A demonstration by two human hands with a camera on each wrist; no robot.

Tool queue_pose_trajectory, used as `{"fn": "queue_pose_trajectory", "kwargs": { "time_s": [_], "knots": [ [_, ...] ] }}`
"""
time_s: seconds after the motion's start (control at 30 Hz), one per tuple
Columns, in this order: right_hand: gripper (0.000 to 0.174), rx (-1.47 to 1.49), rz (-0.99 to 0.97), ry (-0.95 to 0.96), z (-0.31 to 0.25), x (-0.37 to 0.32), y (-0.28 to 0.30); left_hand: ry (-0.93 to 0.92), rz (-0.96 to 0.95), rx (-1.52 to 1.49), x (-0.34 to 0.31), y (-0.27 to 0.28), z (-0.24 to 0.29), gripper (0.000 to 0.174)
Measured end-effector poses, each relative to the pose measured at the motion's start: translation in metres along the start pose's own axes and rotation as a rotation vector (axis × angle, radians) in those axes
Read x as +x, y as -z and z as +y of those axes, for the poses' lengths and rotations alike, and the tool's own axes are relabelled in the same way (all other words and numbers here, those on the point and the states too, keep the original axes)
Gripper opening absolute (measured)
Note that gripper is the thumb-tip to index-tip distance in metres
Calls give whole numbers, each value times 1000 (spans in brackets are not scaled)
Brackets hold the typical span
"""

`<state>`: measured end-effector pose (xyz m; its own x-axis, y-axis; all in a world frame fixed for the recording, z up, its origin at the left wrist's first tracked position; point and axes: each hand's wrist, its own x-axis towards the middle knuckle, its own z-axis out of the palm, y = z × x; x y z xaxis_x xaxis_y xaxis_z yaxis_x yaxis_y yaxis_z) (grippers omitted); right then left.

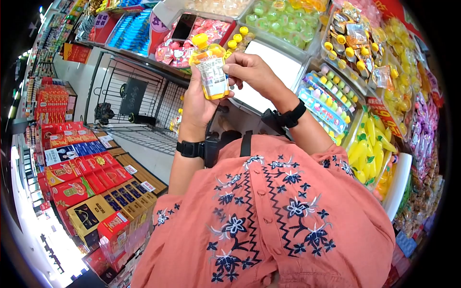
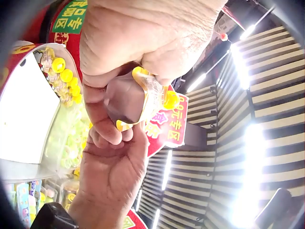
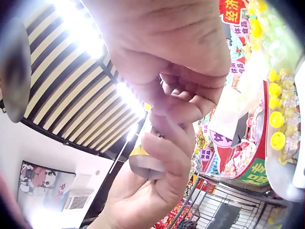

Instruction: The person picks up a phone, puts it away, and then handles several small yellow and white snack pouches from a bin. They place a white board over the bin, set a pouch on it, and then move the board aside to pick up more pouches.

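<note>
A yellow-capped pouch (image 1: 211, 72) with a white printed label is held upright before the candy bins in the head view. The left hand (image 1: 198, 103) grips it from the left side and below. Thumb and fingers of the right hand (image 1: 252, 74) pinch its right edge. In the left wrist view the grey bottom of the pouch (image 2: 126, 100) shows between the left hand (image 2: 143, 38) and the right hand (image 2: 114, 162). The right wrist view has the right hand (image 3: 167, 52) above, partly hiding the pouch (image 3: 147, 164) in the left hand (image 3: 147, 191).
A wire shopping cart (image 1: 139, 105) stands at the left. A dark phone (image 1: 184, 27) lies on pink candy packs. Bins of jelly cups (image 1: 283, 21) and yellow banana-shaped packs (image 1: 369, 146) line the right. Stacked boxes (image 1: 96, 206) fill the lower left.
</note>
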<state>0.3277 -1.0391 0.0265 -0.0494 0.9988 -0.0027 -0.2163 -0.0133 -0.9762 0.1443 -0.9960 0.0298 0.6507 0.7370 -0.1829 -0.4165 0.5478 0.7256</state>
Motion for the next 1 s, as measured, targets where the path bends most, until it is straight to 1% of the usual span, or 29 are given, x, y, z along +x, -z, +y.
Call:
{"fn": "queue_pose_trajectory", "kwargs": {
  "time_s": [0.1,0.23,0.53,0.73,1.0],
  "knots": [
    [19,54,-5,4,-2,-1,-2,7,-12,-36,0,6,-1,64],
    [19,49,-10,13,-4,-3,-4,27,-32,-63,1,11,-1,63],
    [18,82,4,17,2,-1,-7,68,-8,-115,-1,13,0,63],
    [18,108,3,-2,4,0,-8,93,-50,-137,1,19,0,64],
    [19,111,-3,-29,3,1,-10,67,-53,-117,-2,16,3,64]
  ]
}}
